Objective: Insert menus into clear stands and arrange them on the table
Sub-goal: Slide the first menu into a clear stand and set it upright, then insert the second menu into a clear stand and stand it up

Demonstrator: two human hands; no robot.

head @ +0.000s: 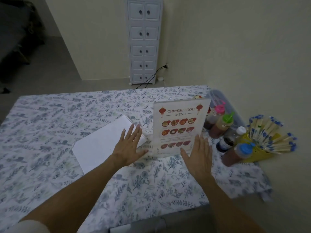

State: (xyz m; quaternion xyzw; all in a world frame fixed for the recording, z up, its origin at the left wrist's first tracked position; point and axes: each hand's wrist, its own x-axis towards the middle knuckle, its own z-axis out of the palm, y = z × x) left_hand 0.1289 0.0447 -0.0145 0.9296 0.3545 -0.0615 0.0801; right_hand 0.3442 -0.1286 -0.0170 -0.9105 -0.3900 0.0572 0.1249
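A clear stand (180, 128) holding a "Chinese Food Menu" sheet stands upright on the floral tablecloth (67, 118), right of centre. My left hand (129, 145) hovers flat and open just left of the stand's base, fingers spread. My right hand (199, 152) is open too, in front of the stand's lower right corner, close to it or touching it. Neither hand holds anything. A white sheet (102, 143) lies flat on the cloth to the left, partly under my left hand.
Several sauce bottles (222, 125) with coloured caps stand at the table's right edge, beside a yellow holder of fanned chopsticks (267, 137). A clear plastic tub (223, 101) sits behind them. A white drawer cabinet (143, 41) stands against the far wall.
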